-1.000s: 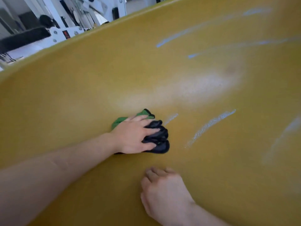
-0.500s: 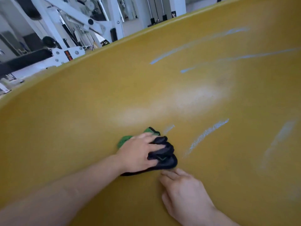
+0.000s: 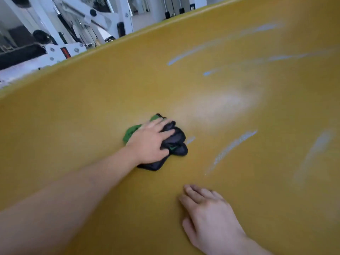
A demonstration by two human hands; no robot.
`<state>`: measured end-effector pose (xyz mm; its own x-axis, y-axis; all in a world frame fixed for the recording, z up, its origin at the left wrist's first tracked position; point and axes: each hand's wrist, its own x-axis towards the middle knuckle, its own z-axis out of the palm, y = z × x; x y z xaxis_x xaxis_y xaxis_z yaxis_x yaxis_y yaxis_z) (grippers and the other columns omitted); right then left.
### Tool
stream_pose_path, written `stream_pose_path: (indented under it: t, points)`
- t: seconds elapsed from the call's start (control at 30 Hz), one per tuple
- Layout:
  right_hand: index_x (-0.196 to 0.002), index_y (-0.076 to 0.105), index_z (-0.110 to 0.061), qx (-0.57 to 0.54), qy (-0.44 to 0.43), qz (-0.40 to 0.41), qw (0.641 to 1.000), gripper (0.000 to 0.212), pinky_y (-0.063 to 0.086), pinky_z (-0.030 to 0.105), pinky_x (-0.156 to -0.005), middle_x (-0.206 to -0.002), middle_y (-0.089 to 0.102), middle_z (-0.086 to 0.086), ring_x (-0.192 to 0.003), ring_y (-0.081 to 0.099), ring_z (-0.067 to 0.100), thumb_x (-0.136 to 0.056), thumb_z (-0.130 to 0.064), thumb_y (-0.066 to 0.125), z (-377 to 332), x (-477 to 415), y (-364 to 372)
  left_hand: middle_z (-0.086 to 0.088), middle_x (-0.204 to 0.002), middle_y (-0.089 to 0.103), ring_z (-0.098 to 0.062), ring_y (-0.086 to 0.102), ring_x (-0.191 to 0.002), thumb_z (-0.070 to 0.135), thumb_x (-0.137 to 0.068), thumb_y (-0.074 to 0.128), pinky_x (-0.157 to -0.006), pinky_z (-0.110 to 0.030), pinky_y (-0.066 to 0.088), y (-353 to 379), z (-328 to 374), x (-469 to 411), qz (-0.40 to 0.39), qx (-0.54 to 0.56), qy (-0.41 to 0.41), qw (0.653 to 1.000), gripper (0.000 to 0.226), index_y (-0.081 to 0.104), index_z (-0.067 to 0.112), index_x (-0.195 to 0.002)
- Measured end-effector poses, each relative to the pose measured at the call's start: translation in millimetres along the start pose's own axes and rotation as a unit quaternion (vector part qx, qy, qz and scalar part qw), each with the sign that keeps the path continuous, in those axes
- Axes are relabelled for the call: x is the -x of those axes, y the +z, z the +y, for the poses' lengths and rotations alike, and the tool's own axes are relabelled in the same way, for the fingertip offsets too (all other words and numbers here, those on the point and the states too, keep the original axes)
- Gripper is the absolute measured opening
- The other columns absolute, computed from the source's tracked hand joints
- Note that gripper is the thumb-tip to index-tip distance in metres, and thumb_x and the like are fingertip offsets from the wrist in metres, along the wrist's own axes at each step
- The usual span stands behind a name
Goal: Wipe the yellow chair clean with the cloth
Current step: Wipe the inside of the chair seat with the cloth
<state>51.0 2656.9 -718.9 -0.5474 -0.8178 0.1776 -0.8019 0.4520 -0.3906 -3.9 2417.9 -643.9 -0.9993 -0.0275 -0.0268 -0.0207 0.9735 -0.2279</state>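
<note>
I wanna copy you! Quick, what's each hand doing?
Left hand: holds the cloth, pressed on the yellow chair.
Right hand: open, resting on the chair, holding nothing.

Soft daylight, pale glare on yellow chair (image 3: 220,103); motion blur throughout.

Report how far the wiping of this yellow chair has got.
Done: the yellow chair shows no streaks left of the cloth, though whether that was wiped is unclear. In hand: the left hand grips the bunched cloth on the surface beside a short pale streak; the right hand rests flat nearby. Left: long pale streaks to the right and two more higher up.
</note>
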Motion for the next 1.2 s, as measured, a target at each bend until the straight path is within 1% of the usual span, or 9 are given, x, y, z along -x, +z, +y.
stream_pose_path:
  t: [0.17,0.3,0.5,0.7,0.83,0.93,1.0,1.1,1.2]
  points:
    - [-0.081,0.073,-0.023,0.053,-0.019,-0.041,0.998,0.039,0.052,0.024,-0.068,-0.092,0.075,-0.008,-0.086,0.071,0.011,-0.064,-0.039,0.041,-5,8,-9,0.011,-0.16,0.011,-0.018,0.014,-0.146,0.059,-0.09,0.044,-0.118,-0.038,0.016,-4,8,27,-0.098,-0.001,0.07,0.993,0.057,0.031,0.045,-0.144]
    - [-0.084,0.065,-0.024,0.137,-0.104,-0.169,0.971,0.017,0.046,0.03,-0.061,-0.085,0.07,-0.002,-0.077,0.069,0.023,-0.075,-0.035,0.055,0,24,-38,0.004,-0.161,0.008,-0.021,0.007,-0.147,0.047,-0.092,0.045,-0.119,-0.04,0.015,-5,4,3,0.008,-0.007,-0.102,0.995,0.059,0.027,0.039,-0.147]
    - [-0.111,0.064,-0.026,0.107,-0.051,-0.17,0.978,0.033,0.049,0.033,-0.076,-0.099,0.07,0.004,-0.094,0.062,0.031,-0.091,-0.035,0.04,35,50,-97,0.013,-0.159,0.017,-0.01,0.015,-0.146,0.05,-0.092,0.046,-0.115,-0.02,0.012,3,83,94,-0.107,0.081,0.148,0.98,0.059,0.023,0.047,-0.146]
    - [-0.073,0.037,-0.02,0.132,-0.068,-0.192,0.97,0.026,0.032,0.028,-0.052,-0.099,0.065,0.009,-0.092,0.064,0.034,-0.097,-0.028,0.042,4,41,-85,-0.006,-0.158,0.023,-0.027,0.017,-0.144,0.045,-0.09,0.044,-0.116,-0.04,0.023,0,8,50,-0.055,-0.057,-0.159,0.984,0.062,0.031,0.027,-0.147]
    - [-0.099,0.059,-0.019,0.054,0.061,-0.104,0.991,0.02,0.04,0.03,-0.067,-0.102,0.066,0.009,-0.094,0.061,0.034,-0.091,-0.029,0.043,27,23,-84,-0.006,-0.151,0.037,-0.026,0.03,-0.139,0.053,-0.084,0.035,-0.115,-0.029,0.026,7,113,107,-0.073,0.067,0.007,0.995,0.065,0.039,0.026,-0.143]
    - [-0.119,0.059,-0.028,-0.024,0.044,-0.074,0.996,0.034,0.05,0.035,-0.08,-0.113,0.063,0.003,-0.103,0.06,0.031,-0.089,-0.024,0.043,31,26,-82,-0.005,-0.153,0.031,-0.025,0.027,-0.14,0.056,-0.087,0.034,-0.114,-0.036,0.029,-9,156,146,-0.11,0.099,0.11,0.983,0.064,0.035,0.026,-0.143]
    - [-0.13,0.05,-0.029,-0.029,-0.002,-0.099,0.995,0.039,0.048,0.036,-0.087,-0.123,0.058,0.0,-0.109,0.058,0.029,-0.092,-0.025,0.043,25,37,-76,-0.001,-0.156,0.025,-0.024,0.025,-0.14,0.057,-0.09,0.037,-0.109,-0.046,0.034,-7,124,126,-0.137,0.026,0.06,0.988,0.06,0.025,0.034,-0.144]
    - [-0.125,0.054,-0.027,0.016,-0.022,-0.136,0.99,0.035,0.05,0.038,-0.087,-0.119,0.063,0.002,-0.109,0.059,0.03,-0.094,-0.032,0.04,26,50,-70,-0.01,-0.148,0.034,-0.032,0.03,-0.134,0.059,-0.09,0.037,-0.106,-0.05,0.035,-6,62,90,-0.148,-0.052,-0.169,0.973,0.061,0.029,0.026,-0.141]
    - [-0.114,0.064,-0.025,0.0,0.071,-0.078,0.994,0.031,0.052,0.037,-0.087,-0.109,0.07,0.003,-0.105,0.062,0.03,-0.091,-0.029,0.044,41,45,-93,-0.015,-0.133,0.044,-0.034,0.038,-0.123,0.05,-0.086,0.043,-0.104,-0.044,0.038,2,100,97,-0.13,-0.001,-0.136,0.982,0.055,0.039,0.014,-0.127]
